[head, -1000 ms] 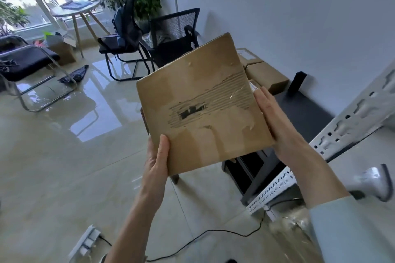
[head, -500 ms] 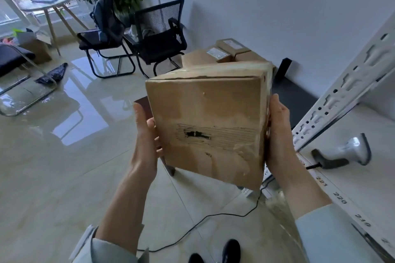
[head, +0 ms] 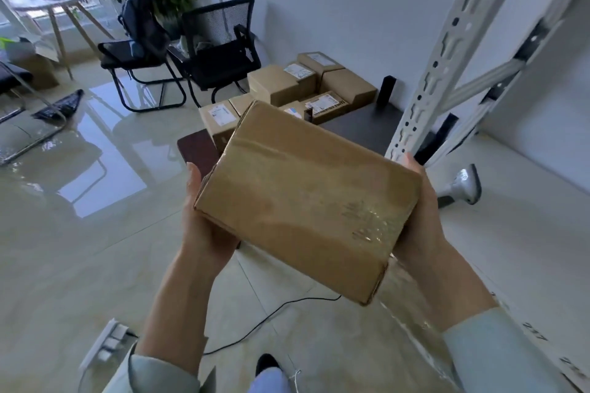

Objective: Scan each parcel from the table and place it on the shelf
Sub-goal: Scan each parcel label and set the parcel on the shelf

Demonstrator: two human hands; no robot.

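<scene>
- You hold one parcel (head: 306, 198) in the air with both hands, in front of your chest; it is above the floor (head: 79, 249), between the tabletop (head: 360, 131) and the shelf (head: 517, 249).
- Your left hand (head: 204, 226) is at the left end of the parcel. The palm is against the cardboard and the fingers go under it, so this grip is grasping the parcel.
- Your right hand (head: 421, 220) is at the right end. The fingers wrap around the far right edge, and this grip also is grasping the parcel.
- The parcel is tilted: its far left corner is higher and its near right corner is lower. Its top is covered with shiny tape, and no label shows on this face.
- More boxes (head: 287, 89) stand in a group on the dark tabletop, at its far edge near the wall. Some of them show white labels.
- The scanner (head: 463, 187) lies on the white shelf, just to the right of your right hand, not touching it.
- A grey upright (head: 443, 51) of the shelf rises behind your right hand.
- Two black chairs (head: 191, 51) stand behind the tabletop, and a cable (head: 274, 313) runs on the floor under the parcel.
</scene>
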